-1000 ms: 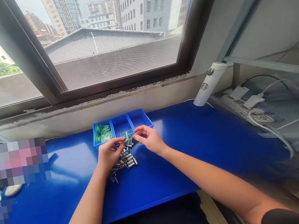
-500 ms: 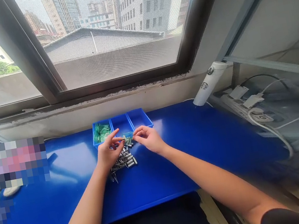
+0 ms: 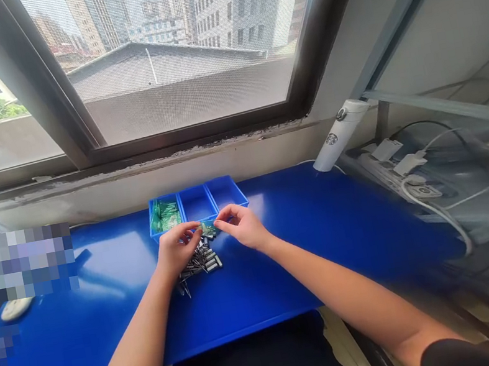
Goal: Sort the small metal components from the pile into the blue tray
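Between my two hands is a small see-through greenish bag (image 3: 208, 228) with pale bits showing in it or behind it. My left hand (image 3: 178, 245) is closed in a pinch at the bag's left edge. At its right edge, the thumb and forefinger of my right hand (image 3: 243, 226) are pressed together. Just below lies a pile of small metal parts (image 3: 201, 259), thin pins and short silvery cylinders, partly covered by my left hand. Behind my hands stands a blue three-compartment tray (image 3: 213, 198); its left compartment holds green packets (image 3: 167, 213).
The blue table (image 3: 352, 233) runs along the wall under a window. A white bottle (image 3: 341, 134) leans tilted at the back right. Plugs and cables (image 3: 412, 166) lie beside a metal frame on the right. A pale object (image 3: 17, 307) rests at the left.
My left forefinger, which was raised, has come down to the bag's edge. My right hand stays almost in place; the whole view has shifted slightly.
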`<action>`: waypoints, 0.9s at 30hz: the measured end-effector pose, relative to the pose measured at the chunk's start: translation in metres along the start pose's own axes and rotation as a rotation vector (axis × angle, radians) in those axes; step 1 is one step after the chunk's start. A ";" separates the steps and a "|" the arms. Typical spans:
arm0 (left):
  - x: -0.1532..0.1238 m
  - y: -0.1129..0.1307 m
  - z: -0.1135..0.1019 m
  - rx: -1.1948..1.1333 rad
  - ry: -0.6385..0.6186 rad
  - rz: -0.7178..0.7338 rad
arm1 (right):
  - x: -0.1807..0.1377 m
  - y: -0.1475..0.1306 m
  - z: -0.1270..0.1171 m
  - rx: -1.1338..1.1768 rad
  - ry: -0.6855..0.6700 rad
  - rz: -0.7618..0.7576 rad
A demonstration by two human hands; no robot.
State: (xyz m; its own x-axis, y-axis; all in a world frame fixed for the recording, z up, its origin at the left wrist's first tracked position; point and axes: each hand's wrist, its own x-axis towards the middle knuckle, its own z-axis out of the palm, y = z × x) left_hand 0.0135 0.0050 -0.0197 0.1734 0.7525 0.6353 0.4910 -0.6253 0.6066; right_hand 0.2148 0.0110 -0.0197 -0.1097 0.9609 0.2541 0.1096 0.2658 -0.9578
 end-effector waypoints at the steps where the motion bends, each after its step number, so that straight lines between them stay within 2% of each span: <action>1: 0.000 0.001 0.000 -0.003 -0.010 0.001 | 0.000 -0.001 0.000 -0.004 0.010 0.002; 11: -0.001 -0.001 0.001 -0.051 -0.046 -0.004 | -0.002 -0.002 -0.001 -0.041 0.030 -0.007; 19: 0.002 0.001 -0.002 -0.012 -0.021 0.102 | -0.002 -0.004 -0.001 -0.066 0.046 -0.030; 27: -0.002 0.000 -0.002 -0.073 -0.077 -0.019 | -0.003 -0.004 -0.002 -0.111 0.074 -0.010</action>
State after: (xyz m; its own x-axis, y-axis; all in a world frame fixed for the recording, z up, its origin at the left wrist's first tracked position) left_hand 0.0118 0.0032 -0.0195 0.2308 0.7766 0.5863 0.4317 -0.6217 0.6535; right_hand 0.2164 0.0070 -0.0163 -0.0386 0.9602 0.2768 0.2175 0.2784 -0.9355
